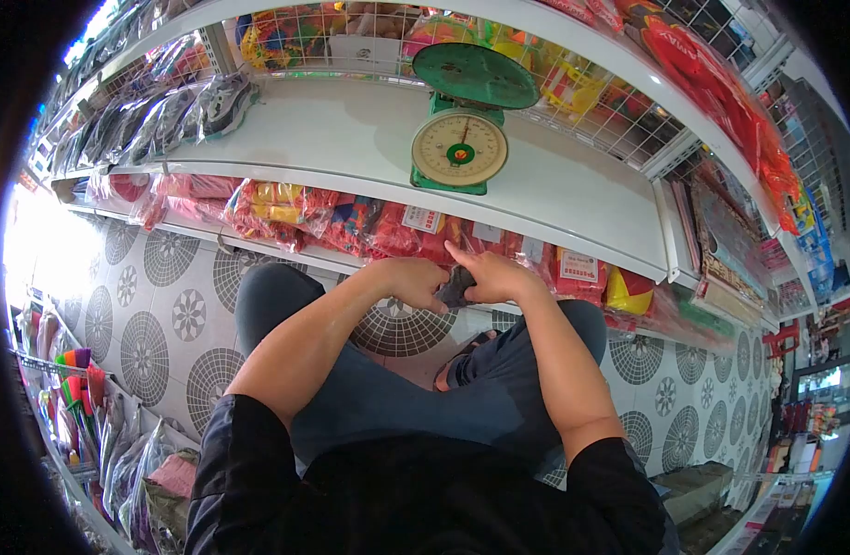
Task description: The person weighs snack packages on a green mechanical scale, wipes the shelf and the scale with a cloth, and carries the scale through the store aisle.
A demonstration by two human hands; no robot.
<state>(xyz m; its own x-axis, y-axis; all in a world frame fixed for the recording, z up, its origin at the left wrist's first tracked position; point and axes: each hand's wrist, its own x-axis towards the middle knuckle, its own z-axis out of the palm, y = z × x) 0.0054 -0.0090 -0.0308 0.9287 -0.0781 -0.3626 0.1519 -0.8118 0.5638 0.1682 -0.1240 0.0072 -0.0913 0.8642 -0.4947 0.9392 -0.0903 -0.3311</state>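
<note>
A small dark grey cloth is bunched up between my two hands, in front of the lowest shelf. My left hand is closed, with its fingertips pressed against the left side of the cloth. On the other side, my right hand grips the cloth while its index finger sticks out towards the red packages. Just past my hands lie red plastic-wrapped packages with white labels. Above them, a green dial scale stands on the white shelf.
Shoes in clear bags line the shelf's left end. Wire baskets with colourful goods are behind the scale. Red packets hang over the upper right edge. Patterned tiles cover the floor; brushes and bagged goods stand at lower left.
</note>
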